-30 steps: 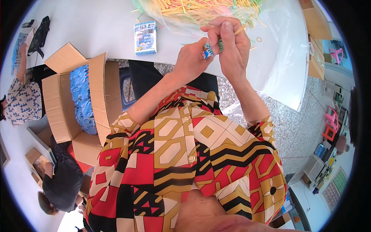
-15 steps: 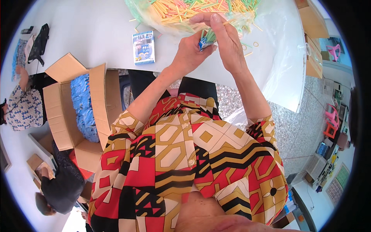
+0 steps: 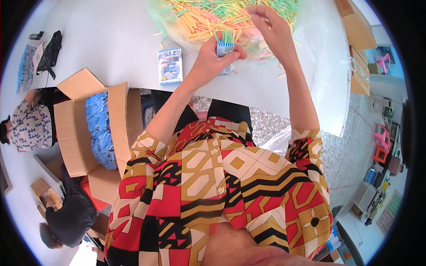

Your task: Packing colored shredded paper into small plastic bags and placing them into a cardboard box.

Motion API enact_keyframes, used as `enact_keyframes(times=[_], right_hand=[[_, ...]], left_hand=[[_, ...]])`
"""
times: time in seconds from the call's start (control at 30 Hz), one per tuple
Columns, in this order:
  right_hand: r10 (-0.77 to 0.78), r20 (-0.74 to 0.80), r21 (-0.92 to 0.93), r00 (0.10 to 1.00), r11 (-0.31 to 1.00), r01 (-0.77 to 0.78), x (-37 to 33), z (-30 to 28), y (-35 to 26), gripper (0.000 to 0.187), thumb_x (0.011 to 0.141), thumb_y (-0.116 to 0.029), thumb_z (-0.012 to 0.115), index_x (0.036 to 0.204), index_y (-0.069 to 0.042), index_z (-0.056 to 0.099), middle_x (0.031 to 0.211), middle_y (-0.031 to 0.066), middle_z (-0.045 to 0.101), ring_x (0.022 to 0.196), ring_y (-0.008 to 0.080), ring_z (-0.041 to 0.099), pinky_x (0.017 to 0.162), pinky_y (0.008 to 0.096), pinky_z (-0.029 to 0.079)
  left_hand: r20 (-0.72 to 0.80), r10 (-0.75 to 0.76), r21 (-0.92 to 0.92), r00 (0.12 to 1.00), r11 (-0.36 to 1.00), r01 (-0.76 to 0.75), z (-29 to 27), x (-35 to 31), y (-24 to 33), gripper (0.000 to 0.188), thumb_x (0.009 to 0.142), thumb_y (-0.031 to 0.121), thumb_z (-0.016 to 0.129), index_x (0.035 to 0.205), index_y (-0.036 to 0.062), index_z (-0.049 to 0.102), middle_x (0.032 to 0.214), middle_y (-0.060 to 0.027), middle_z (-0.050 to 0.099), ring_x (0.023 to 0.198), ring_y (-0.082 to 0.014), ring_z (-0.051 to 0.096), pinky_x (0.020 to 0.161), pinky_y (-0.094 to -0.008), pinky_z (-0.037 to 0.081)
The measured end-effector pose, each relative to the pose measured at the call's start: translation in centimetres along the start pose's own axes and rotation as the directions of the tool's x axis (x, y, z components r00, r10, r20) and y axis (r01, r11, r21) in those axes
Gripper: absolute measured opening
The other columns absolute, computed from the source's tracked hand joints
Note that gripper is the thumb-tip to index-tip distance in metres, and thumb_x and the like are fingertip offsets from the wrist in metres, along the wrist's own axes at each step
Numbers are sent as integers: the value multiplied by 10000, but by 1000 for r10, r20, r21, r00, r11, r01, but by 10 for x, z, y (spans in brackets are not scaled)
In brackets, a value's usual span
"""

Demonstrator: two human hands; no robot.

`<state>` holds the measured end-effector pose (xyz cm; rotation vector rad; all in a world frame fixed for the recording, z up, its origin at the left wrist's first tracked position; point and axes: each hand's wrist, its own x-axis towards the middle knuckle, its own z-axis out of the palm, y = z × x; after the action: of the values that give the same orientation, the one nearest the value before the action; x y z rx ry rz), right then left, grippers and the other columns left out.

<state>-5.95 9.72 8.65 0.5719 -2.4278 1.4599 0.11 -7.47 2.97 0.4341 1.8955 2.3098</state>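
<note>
My left hand (image 3: pixel 207 63) is wrapped round a small blue-and-white packet (image 3: pixel 225 49), whose top is open. Thin green and yellowish sticks (image 3: pixel 227 35) poke up out of it. To the right and a little farther off, my right hand (image 3: pixel 277 37) hovers over a big heap of thin sticks (image 3: pixel 208 20) in yellow, orange, pink and green. Its fingers are bent and apart, and I see nothing held in them. The heap lies on clear plastic sheeting. Left of the held packet, a flat blue-and-white packet (image 3: pixel 170 66) rests on the table.
The white table (image 3: pixel 111 40) has loose sticks near the heap. At my left stands an open cardboard box (image 3: pixel 71 137) full of blue packets (image 3: pixel 100 131). More cartons (image 3: pixel 358 68) are at the right edge. Two other people (image 3: pixel 31 124) work at the far left.
My right hand has moved away from the packet, up and to the right over the heap. The left hand has shifted slightly left, and the packet is now upright with its sticks showing.
</note>
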Motion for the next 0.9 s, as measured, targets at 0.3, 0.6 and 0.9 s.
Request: enact_keyframes(times=[0.3,0.6,0.9], right_hand=[[-140,261,189,955,978,92,-40,11,-4,202,848,-109,602,1042,-55,609,1177,41,523,944,134,561,842,287,455],[174,472,547,864,711,-442,-46,14,-17,141,852,-62,594,991,-37,598,1279,60,468,1016,144,559,859,300,474],[-135,157,294,978,952,84,-44,0,-15,102,874,-34,552,973,-40,573,1241,77,502,976,125,548,827,245,428]], left_hand=[[110,5,-10,994,1000,-4,-7,-6,26,586,810,-14,504,1341,72,270,1163,-104,544,1013,-159,567,809,-293,507],[249,0,54,968,998,-14,-12,-14,38,833,728,21,458,1461,110,71,1446,-119,231,1247,-208,377,989,-325,380],[184,108,-36,977,994,-103,-13,-17,46,760,807,1,497,1451,112,109,1364,-159,379,1228,-205,407,1012,-351,353]])
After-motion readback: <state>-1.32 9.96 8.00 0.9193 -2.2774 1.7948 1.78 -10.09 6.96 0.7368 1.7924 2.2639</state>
